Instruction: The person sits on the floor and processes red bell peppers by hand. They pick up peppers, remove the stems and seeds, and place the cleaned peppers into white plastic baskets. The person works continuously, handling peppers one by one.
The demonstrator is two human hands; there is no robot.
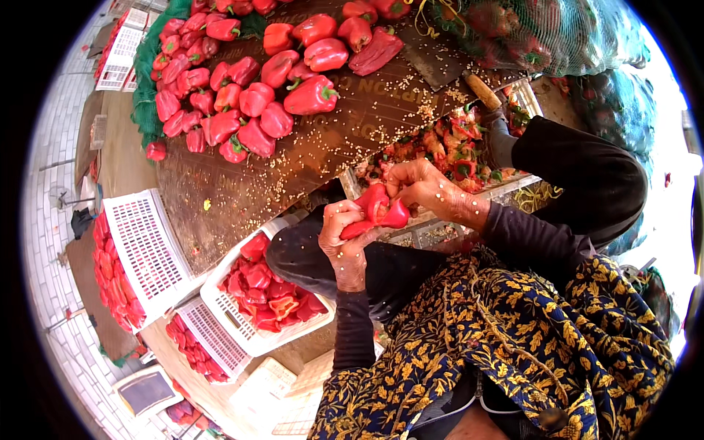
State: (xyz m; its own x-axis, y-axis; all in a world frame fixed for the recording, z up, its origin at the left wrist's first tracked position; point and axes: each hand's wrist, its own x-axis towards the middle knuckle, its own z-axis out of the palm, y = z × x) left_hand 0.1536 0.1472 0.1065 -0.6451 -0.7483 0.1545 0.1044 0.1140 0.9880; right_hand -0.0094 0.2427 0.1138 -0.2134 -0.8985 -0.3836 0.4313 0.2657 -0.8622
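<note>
A red bell pepper [376, 206], opened at its end, is held over my lap. My left hand [343, 240] wraps round it from the left. From the right, my right hand [434, 192] is closed against the opening with bent fingers; the fingertips are partly hidden at the pepper. Pale seeds stick to both hands. Just beyond the right hand, a crate [529, 180] holds cores, green stems and red scraps. To the left of my knee, a white basket [213, 299] is filled with hollowed red peppers [268, 293].
A brown board [242, 192] strewn with seeds bears a heap of whole red peppers [257, 99]. A wide blade [433, 60] with a wooden handle [481, 92] lies at its right edge. Stuffed green net sacks [557, 44] stand far right; more white crates [149, 249] stand left.
</note>
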